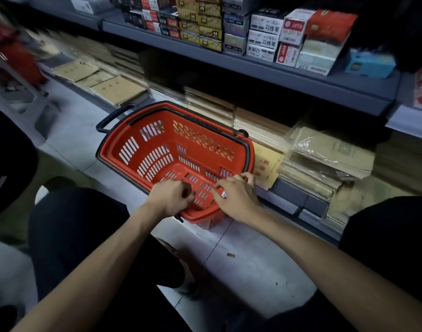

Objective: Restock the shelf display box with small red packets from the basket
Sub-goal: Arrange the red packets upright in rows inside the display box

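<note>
The red plastic basket (157, 149) with black handles stands on the floor against the bottom shelf, and its slotted bottom looks bare. Both my hands reach into its near end. My right hand (236, 200) has its fingers curled round a small red and white packet (224, 194), of which only a corner shows. My left hand (170, 197) is curled into a loose fist just left of it, above the basket's near rim. Anything inside that fist is hidden.
The upper shelf (253, 65) carries stacked small boxes, among them a red-topped box (329, 25) at the right. Brown envelopes and paper packs (324, 159) fill the bottom shelf behind the basket. My knees flank the basket on the tiled floor (241, 259).
</note>
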Tool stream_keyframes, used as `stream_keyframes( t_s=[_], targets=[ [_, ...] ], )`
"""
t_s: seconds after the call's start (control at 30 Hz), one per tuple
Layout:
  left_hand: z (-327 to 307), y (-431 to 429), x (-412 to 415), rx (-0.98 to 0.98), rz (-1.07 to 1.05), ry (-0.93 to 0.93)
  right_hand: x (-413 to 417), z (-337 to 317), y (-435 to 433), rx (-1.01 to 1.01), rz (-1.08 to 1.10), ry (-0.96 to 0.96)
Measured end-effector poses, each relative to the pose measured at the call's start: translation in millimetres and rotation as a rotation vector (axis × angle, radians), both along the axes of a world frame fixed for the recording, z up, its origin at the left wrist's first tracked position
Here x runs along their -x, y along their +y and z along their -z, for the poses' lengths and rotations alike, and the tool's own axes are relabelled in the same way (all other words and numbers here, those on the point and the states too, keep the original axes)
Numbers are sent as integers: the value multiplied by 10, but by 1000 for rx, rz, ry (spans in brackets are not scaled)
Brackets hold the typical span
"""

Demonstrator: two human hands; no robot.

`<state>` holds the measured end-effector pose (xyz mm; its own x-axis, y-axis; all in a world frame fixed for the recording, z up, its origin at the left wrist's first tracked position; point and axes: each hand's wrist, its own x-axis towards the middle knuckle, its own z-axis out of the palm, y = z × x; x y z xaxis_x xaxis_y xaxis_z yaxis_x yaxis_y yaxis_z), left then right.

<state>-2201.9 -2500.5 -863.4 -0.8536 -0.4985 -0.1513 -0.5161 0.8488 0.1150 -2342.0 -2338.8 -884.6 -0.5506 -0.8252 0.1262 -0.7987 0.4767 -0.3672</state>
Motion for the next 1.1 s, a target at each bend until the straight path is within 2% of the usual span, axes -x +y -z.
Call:
stream_keyframes(
  t_s=[0.13,0.23,0.37,0.53,0.67,0.77,0.87,0.97,1.1],
  targets=[
    [-204,194,158,71,80,96,50,-178,151,21,-73,-87],
    [-475,383,300,67,63,225,141,-417,341,110,-19,-131],
    [-958,659,471,109,71,316,294,-862,721,237,112,-70],
    [-1812,1251,817,239,264,450,475,-1525,1272,476,308,43],
    [-2393,1677,1145,205,363,619,640,-1937,1764,620,432,104],
    [-2538,1985,1423,50,368,721,836,-2180,2094,683,567,139],
    [-2450,2255,1792,-113,369,736,1139,-2362,2365,658,698,239],
    [-2231,2451,2214,-207,382,775,1435,-2406,2593,538,756,346],
    [-1983,2559,2637,-148,419,803,1714,-2225,2858,396,778,304]
  ],
)
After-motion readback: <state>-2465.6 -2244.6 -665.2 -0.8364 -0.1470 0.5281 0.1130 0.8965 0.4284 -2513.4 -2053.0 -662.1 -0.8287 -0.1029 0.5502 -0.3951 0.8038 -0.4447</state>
